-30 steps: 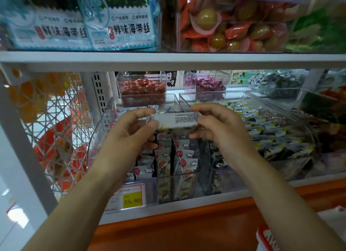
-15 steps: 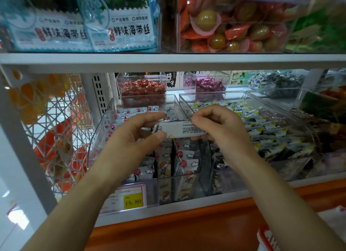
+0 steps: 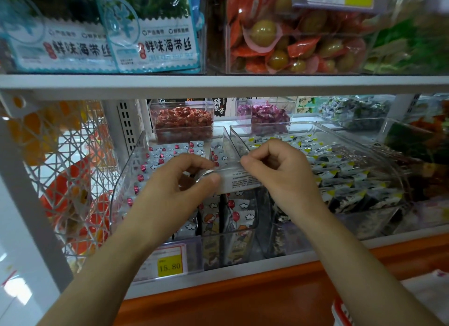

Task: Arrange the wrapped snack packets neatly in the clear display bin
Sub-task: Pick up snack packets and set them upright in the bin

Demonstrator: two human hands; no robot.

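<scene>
The fingers of my left hand (image 3: 170, 192) and right hand (image 3: 281, 177) pinch the two ends of one snack packet (image 3: 240, 181). Its white back faces me, the print too small to read. It is over the clear display bin (image 3: 132, 177), above the cloud-and-balloon packets (image 3: 170, 153). Below my left wrist, a yellow price tag (image 3: 170, 265) reads 15.80. Above my fingers, seaweed bags (image 3: 167, 46) read 鲜味海带丝.
</scene>
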